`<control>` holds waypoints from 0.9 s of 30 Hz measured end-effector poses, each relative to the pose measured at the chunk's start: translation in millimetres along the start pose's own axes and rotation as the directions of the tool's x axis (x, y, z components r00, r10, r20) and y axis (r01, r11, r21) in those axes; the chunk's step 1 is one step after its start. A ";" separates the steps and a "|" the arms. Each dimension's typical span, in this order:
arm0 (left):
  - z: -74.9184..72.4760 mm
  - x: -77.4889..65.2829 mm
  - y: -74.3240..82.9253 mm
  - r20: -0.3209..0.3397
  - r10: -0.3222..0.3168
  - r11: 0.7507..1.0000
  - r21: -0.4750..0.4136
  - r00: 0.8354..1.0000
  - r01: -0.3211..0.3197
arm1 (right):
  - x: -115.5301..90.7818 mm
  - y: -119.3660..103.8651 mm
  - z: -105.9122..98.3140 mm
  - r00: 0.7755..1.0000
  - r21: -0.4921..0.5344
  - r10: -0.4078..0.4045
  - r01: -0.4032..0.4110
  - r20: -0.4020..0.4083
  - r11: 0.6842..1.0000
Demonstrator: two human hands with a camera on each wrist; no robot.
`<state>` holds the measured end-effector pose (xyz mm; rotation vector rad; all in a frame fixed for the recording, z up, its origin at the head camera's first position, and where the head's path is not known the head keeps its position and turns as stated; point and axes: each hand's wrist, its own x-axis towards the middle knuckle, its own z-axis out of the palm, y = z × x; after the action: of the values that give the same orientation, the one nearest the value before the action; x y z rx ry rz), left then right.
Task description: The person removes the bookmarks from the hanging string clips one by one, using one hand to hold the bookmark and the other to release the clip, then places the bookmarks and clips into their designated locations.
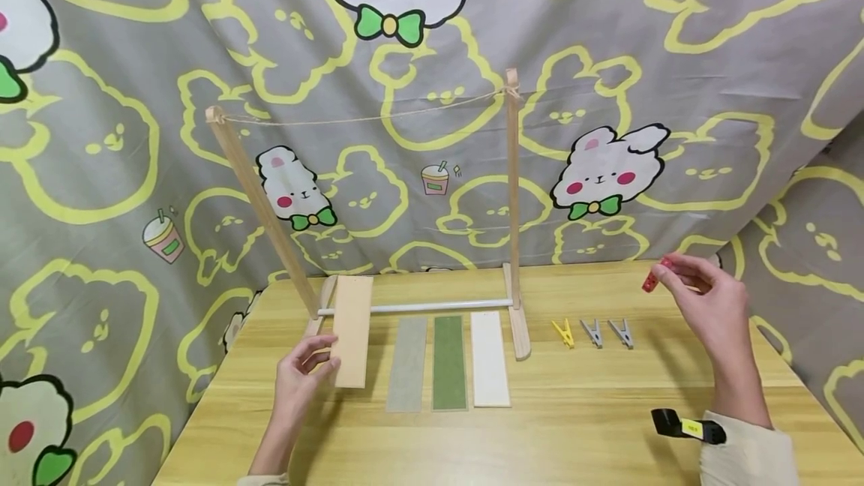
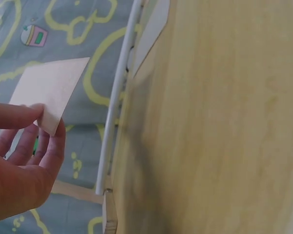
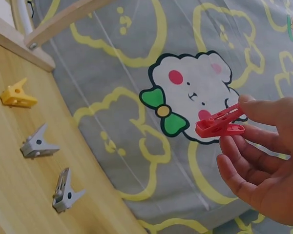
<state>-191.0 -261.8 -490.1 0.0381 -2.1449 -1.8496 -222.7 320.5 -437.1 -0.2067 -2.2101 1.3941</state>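
My left hand [image 1: 304, 373] pinches the edge of a beige rectangular card [image 1: 353, 332], raised above the table in front of the stand's left foot. In the left wrist view the thumb lies on one face of the card [image 2: 53, 85], fingers behind it. At the right, my right hand [image 1: 709, 302] holds a red clothespin [image 1: 653, 280] up in the air between thumb and fingers. The right wrist view shows the red clothespin [image 3: 219, 122] by its handle ends. A grey card [image 1: 408, 364], a green card [image 1: 449, 363] and a white card [image 1: 490, 358] lie side by side on the table.
A wooden stand [image 1: 514, 193] has a string [image 1: 364, 120] tied between its two posts and a white bar [image 1: 439, 306] low down. Right of it lie a yellow clothespin [image 1: 563, 334] and two grey clothespins [image 1: 592, 333]. A patterned curtain [image 1: 432, 238] hangs behind the wooden table [image 1: 432, 448].
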 end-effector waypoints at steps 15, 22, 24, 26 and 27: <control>-3.9 -2.0 -10.3 0.054 -0.024 0.999 0.024 0.998 0.023 | 1.6 17.4 -0.4 1.000 -0.078 -0.010 0.012 0.025 0.997; -2.2 -3.4 -14.4 0.063 -0.046 0.998 0.037 0.997 0.043 | 2.3 27.8 2.6 0.999 -0.120 -0.027 0.030 0.026 0.992; -1.6 -3.7 -15.3 0.065 -0.055 0.998 0.041 0.996 0.052 | 2.6 30.3 2.8 0.999 -0.149 -0.012 0.018 0.041 0.989; 0.2 -3.1 -15.9 0.070 -0.065 0.997 0.045 0.995 0.062 | 2.9 32.1 2.7 0.999 -0.174 -0.002 0.011 0.050 0.985; 1.1 -2.5 -16.3 0.072 -0.069 0.997 0.043 0.995 0.066 | 3.0 33.1 2.6 0.999 -0.188 -0.001 0.011 0.054 0.982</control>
<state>-191.8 -262.9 -506.6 0.0535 -2.2571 -1.8715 -231.2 334.9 -465.9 -0.2309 -2.3859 1.1994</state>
